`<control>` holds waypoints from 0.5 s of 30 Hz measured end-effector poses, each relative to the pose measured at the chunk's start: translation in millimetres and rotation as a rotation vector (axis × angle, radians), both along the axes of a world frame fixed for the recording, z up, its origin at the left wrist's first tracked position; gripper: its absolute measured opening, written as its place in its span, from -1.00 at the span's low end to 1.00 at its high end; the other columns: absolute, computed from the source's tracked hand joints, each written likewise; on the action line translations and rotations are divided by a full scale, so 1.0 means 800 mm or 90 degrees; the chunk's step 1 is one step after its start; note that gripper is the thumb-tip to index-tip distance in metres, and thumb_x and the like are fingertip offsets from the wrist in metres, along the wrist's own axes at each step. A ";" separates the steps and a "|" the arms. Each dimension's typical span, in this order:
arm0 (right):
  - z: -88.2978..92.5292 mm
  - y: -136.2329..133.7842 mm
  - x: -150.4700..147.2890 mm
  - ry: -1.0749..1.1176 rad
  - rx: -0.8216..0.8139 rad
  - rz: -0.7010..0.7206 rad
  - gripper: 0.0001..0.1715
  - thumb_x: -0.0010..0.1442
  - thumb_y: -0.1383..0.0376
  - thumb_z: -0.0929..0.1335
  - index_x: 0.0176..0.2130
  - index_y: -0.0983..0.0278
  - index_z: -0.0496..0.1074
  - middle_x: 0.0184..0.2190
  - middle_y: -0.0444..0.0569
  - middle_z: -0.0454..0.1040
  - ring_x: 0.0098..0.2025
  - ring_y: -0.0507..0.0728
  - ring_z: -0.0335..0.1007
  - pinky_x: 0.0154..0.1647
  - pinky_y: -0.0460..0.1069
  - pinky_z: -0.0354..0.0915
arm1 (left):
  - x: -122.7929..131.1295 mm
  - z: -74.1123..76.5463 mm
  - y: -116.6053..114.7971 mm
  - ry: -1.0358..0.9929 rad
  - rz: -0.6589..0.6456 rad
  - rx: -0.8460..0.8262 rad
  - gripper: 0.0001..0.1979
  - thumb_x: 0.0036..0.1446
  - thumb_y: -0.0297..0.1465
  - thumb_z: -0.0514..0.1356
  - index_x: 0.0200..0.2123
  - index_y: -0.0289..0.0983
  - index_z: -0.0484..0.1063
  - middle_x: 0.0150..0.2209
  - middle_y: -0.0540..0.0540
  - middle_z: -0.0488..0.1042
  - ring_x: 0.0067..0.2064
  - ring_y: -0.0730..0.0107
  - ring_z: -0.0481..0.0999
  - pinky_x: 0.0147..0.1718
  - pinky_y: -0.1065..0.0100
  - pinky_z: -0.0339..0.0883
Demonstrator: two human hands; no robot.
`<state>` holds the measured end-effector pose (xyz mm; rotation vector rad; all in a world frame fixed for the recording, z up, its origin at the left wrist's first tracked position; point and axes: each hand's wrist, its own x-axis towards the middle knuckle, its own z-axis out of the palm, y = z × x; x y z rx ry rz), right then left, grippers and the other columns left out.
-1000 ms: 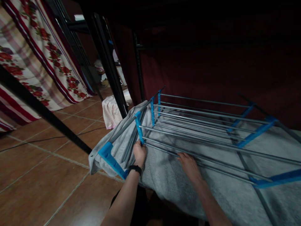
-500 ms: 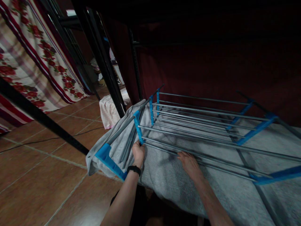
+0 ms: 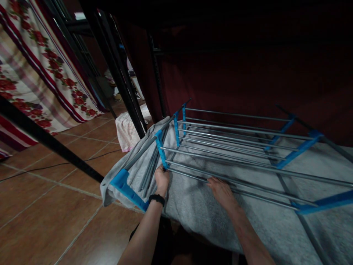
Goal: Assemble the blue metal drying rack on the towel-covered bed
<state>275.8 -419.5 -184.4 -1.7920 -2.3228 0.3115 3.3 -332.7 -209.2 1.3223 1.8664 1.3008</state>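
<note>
A rack of thin metal tubes (image 3: 217, 155) and blue plastic brackets lies on a grey cloth (image 3: 198, 217). My left hand (image 3: 161, 179) is closed around the lower end of the nearest left blue bracket (image 3: 160, 149), where the lowest rod meets it. The fingers of my right hand (image 3: 221, 192) are curled over that lowest rod (image 3: 190, 176), near its middle. Left of my left hand, several loose grey tubes (image 3: 150, 170) lie side by side on the cloth. A blue end piece (image 3: 127, 188) sits on the side tube at the near left corner.
Blue brackets (image 3: 325, 202) hold the rods at the right side. Black metal posts (image 3: 121, 70) stand at the left, one slanting near me. A dark red curtain (image 3: 234, 81) hangs behind. Tiled floor (image 3: 55, 217), a black cable (image 3: 66, 163) and a flowered curtain (image 3: 41, 73) are at left.
The view has shifted very slightly. Both hands keep the same places on the bracket and the rod, and the rack looks unchanged.
</note>
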 end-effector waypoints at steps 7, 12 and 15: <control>0.004 0.000 0.001 0.028 -0.028 -0.017 -0.61 0.38 0.24 0.12 -0.03 0.21 0.45 -0.02 0.04 0.52 0.00 0.16 0.44 -0.02 0.00 0.26 | 0.000 0.003 -0.004 0.012 -0.003 0.004 -0.74 -0.07 -0.60 0.14 -0.27 -0.37 0.53 -0.27 -0.18 0.60 -0.21 0.21 0.56 -0.14 0.27 0.37; 0.005 0.002 0.004 0.033 -0.047 -0.031 -0.61 0.39 0.21 0.12 0.00 0.18 0.43 -0.02 -0.01 0.53 0.00 0.15 0.45 -0.02 0.00 0.25 | -0.001 0.001 -0.003 0.020 -0.007 0.005 -0.76 -0.05 -0.57 0.15 -0.27 -0.37 0.52 -0.27 -0.18 0.60 -0.23 0.23 0.55 -0.16 0.30 0.38; 0.003 0.002 0.005 0.033 -0.045 -0.027 -0.59 0.39 0.18 0.12 0.00 0.17 0.43 -0.01 -0.01 0.52 0.01 0.15 0.44 -0.02 0.00 0.24 | -0.002 -0.001 -0.002 0.027 -0.006 0.004 -0.77 -0.05 -0.57 0.15 -0.28 -0.36 0.53 -0.27 -0.18 0.60 -0.24 0.23 0.55 -0.17 0.30 0.37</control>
